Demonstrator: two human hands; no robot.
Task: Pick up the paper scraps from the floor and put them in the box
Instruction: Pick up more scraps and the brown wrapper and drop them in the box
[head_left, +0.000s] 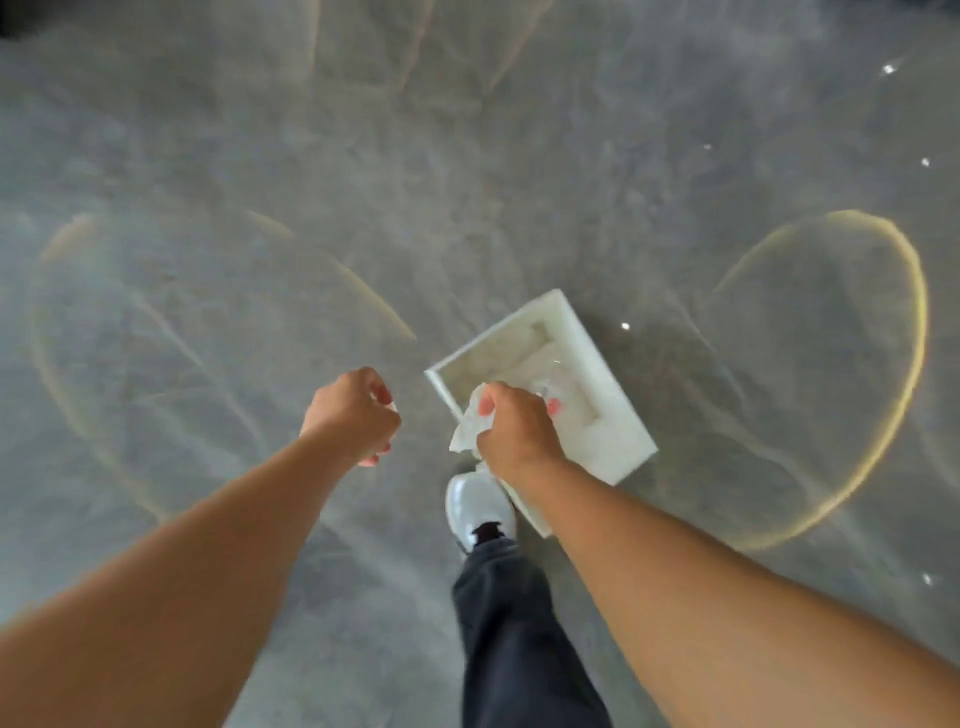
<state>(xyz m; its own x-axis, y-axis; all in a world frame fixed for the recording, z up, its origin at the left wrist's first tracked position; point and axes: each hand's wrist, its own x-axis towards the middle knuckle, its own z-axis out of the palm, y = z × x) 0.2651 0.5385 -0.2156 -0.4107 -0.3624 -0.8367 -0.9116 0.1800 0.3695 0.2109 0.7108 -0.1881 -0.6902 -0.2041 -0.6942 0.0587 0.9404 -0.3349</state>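
Holding crumpled paper scraps (467, 426), right hand (514, 431) fingers pinched them above the white box (597, 353). Left hand (350, 415) fingers curled on a small scrap. Release only once over the box opening.

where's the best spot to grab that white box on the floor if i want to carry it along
Probably the box's far short wall, which stands bare. Come from above, thumb outside and fingers hooked over the rim into the tray: the walls look upright and thick, and the top is open. The near end is crowded by the right hand holding crumpled paper and by the shoe.
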